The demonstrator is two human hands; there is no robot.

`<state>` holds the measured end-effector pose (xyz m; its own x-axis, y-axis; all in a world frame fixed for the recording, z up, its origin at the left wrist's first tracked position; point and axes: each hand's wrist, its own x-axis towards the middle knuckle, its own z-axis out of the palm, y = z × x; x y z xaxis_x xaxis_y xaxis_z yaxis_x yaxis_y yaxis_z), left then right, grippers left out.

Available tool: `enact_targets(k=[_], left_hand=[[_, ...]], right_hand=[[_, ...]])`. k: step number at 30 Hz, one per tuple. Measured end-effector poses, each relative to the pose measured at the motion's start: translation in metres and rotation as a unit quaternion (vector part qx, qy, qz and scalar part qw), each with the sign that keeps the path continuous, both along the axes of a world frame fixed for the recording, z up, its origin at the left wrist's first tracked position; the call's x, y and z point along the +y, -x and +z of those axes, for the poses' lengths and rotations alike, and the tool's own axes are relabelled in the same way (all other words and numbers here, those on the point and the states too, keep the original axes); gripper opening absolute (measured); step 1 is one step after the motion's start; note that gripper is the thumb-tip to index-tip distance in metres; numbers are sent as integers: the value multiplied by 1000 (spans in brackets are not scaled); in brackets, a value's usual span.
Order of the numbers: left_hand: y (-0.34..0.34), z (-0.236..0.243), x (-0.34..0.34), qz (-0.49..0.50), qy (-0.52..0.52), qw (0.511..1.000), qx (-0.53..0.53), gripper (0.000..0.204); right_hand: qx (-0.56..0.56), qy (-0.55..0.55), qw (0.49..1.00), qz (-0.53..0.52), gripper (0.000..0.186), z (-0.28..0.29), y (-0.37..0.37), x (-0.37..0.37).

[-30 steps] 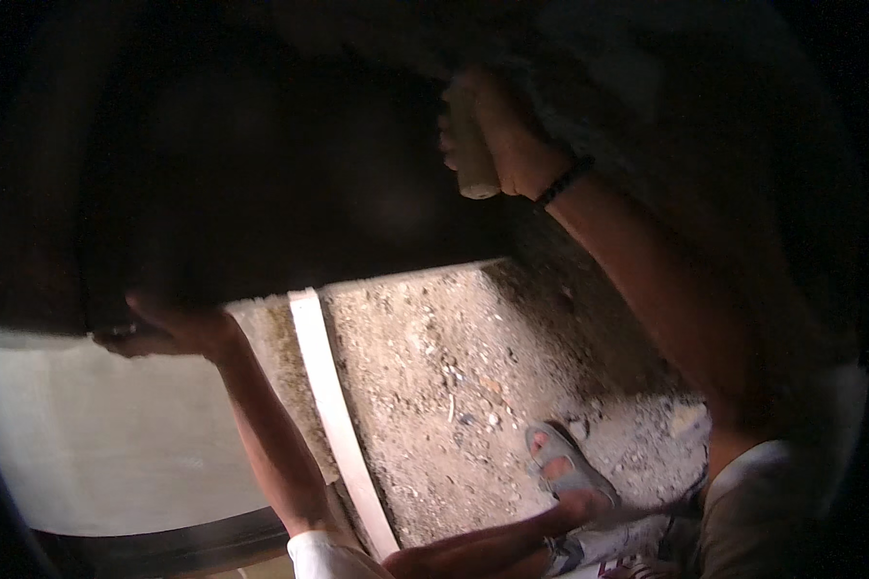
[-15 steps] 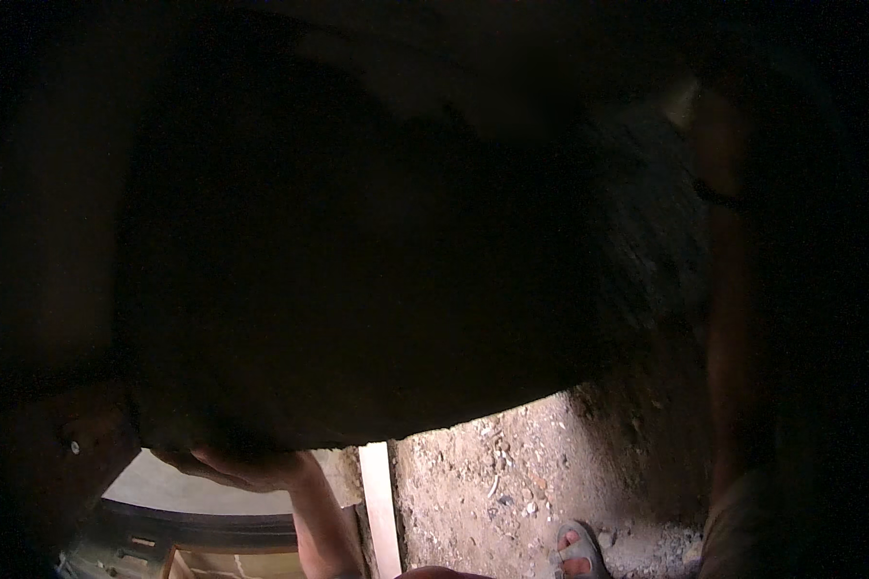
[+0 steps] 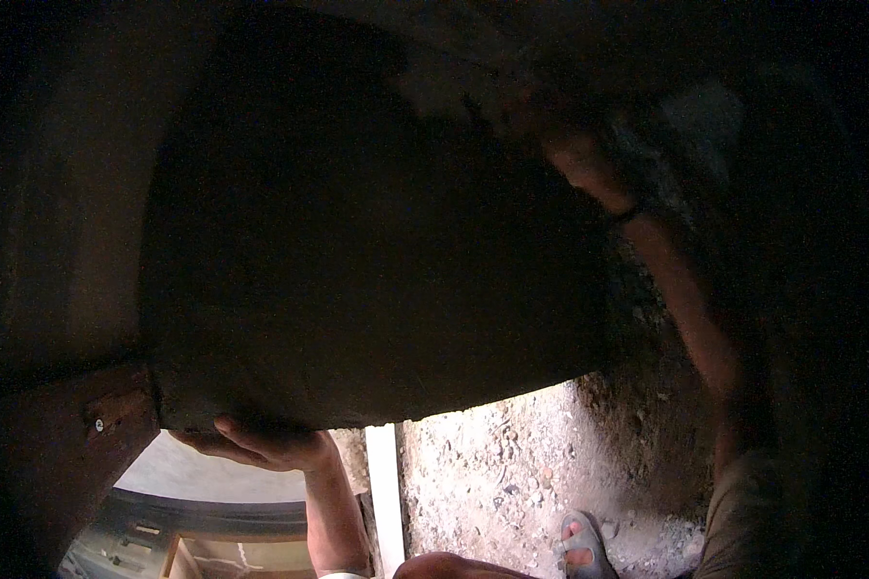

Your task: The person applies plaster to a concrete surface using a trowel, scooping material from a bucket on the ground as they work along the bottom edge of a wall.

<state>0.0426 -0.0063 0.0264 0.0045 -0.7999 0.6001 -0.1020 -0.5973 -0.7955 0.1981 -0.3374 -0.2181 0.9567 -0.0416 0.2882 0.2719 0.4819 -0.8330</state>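
Note:
A broad dark slab-like surface (image 3: 357, 270) fills the middle of the head view; its material is lost in shadow. At its lower left edge is my left hand (image 3: 270, 447), fingers stretched along the edge and thumb apart, touching it. My right hand (image 3: 574, 154) reaches to the upper right side of the dark surface, a dark band around its wrist. Its fingers fade into the gloom, so I cannot make out whether it holds anything.
A brown board (image 3: 68, 444) with a pale screw head stands at left. Below lie a white strip (image 3: 384, 502) and sunlit, stony ground (image 3: 502, 473) with a sandalled foot (image 3: 584, 550). A wood-framed opening (image 3: 241, 557) shows at lower left.
My right hand has swung left and inward, from the far right to the upper edge of the dark surface. My left hand stays at the lower edge; the view has shifted slightly.

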Motion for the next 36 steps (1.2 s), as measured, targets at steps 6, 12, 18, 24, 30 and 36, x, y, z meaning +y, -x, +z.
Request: enact_targets(k=[6,12,18,24,30,36], left_hand=[[2,-6,-12,10,44,999,28,84],[3,-3,0,26,9,1000,-12,81],[10,-2,-10,41,-35,998,-28,87],[12,-5,-10,77,-25,997,-16,92],[15,-6,-7,79,-13,997,-16,88],[14,8,13,65,-22,998,-4,86]], right_hand=[[16,-4,1000,-17,34,-8,-4,-27],[-56,22,998,-21,34,56,-48,-16],[-115,53,992,-12,33,130,-78,8],[-120,77,990,-4,33,163,-66,18],[-80,90,991,50,32,159,-22,49],[-49,53,983,169,32,99,35,64]])
